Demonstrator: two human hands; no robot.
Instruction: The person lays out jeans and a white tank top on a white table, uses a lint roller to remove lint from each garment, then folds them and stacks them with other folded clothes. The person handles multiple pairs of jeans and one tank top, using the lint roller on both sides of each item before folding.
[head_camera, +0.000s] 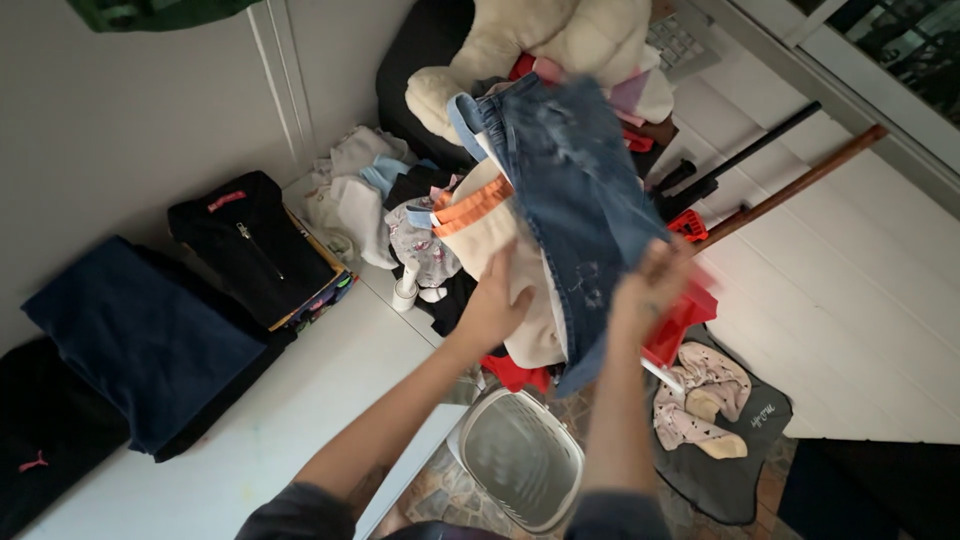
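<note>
I hold up a pair of blue denim jeans (575, 185) with a light waistband, raised over a heap of clothes. My right hand (650, 285) grips the jeans' lower right edge and is blurred by motion. My left hand (492, 305) presses against a cream garment with an orange band (480, 225) just left of the jeans; whether its fingers pinch the denim too is hidden. A large cream plush toy (530, 45) lies behind the jeans at the top.
A white table (300, 400) carries folded dark clothes: a navy piece (140, 335) and a black zip jacket (250, 245). A grey laundry basket (520, 455) stands on the floor below my arms. Red plastic crate (685, 315), long poles (780, 190), dark mat with socks (725, 430) on the right.
</note>
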